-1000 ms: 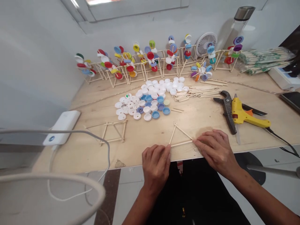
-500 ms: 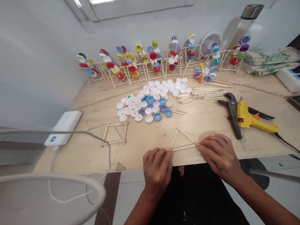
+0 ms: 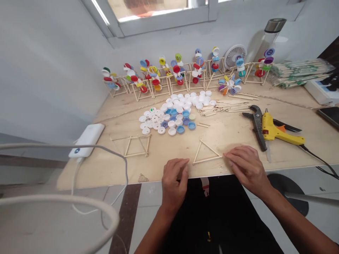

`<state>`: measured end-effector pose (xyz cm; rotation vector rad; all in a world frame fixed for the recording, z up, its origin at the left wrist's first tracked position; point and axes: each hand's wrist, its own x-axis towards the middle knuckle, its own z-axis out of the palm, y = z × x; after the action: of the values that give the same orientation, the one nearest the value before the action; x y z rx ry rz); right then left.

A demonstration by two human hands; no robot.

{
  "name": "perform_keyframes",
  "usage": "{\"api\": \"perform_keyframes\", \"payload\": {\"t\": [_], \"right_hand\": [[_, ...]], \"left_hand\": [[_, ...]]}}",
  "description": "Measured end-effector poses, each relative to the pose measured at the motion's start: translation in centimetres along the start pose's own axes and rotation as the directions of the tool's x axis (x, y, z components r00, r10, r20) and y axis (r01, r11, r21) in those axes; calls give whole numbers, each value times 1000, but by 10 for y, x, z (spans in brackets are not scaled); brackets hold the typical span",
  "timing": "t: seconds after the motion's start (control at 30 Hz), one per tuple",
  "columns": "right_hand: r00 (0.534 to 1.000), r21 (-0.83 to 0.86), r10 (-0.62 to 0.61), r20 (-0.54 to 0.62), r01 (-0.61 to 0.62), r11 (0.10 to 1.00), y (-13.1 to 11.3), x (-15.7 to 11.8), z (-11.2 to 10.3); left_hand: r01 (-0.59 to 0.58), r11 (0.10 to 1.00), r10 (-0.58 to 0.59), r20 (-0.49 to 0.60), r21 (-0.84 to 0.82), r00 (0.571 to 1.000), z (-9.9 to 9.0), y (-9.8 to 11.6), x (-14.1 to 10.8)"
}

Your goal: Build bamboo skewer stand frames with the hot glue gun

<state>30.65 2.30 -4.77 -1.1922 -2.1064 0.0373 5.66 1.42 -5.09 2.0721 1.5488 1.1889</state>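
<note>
A triangle of thin wooden sticks [image 3: 208,159] lies flat near the front edge of the table, one corner pointing away from me. My left hand [image 3: 174,181] rests just left of its near-left corner, fingers loosely curled and thumb apart, holding nothing. On the other side, my right hand [image 3: 247,169] has its fingertips right by the right corner, with thumb and forefinger apart and no stick between them. Farther left lies a larger stick frame [image 3: 135,154] with a slanted piece in it. Two short sticks [image 3: 203,125] lie beyond the triangle.
White and blue bottle caps [image 3: 180,129] are heaped mid-table, beside loose sticks [image 3: 233,105]. A yellow glue gun [image 3: 268,127] and black cutter [image 3: 256,123] lie right. Cap wheels on stick stands [image 3: 180,83] line the back. A power bank [image 3: 88,139] with a cable is left.
Both hands have let go of the triangle; the left has drawn back to the left, the right slightly to the right. The view has tilted up and shifted.
</note>
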Motion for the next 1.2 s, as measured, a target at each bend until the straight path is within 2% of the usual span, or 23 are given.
{"api": "perform_keyframes", "payload": {"t": [0.1,0.3,0.43,0.53,0.8,0.97,1.2], "right_hand": [[998,14,56,-36,-56,998,-1,-2,-1],[991,24,103,-83,-101,995,-7,-7,-5],[991,6,89,-102,-89,996,-8,-11,-8],[992,-16,84,-93,-86,996,-8,-13,-9],[996,-10,56,-75,-57,998,-8,-14,-5],[997,-16,46,-61,-47,999,-9,-12,-4],[997,-19,46,-60,-48,999,-10,-12,-2]], "left_hand": [[-6,1000,6,48,17,999,-2,7,11],[-221,953,190,159,209,969,18,22,25],[-260,916,202,208,305,957,27,20,25],[-266,898,204,205,350,957,24,15,22],[-184,879,140,132,440,981,-1,4,11],[-91,860,73,57,502,996,-14,-4,8],[60,802,-55,-27,594,998,-30,-25,19]]}}
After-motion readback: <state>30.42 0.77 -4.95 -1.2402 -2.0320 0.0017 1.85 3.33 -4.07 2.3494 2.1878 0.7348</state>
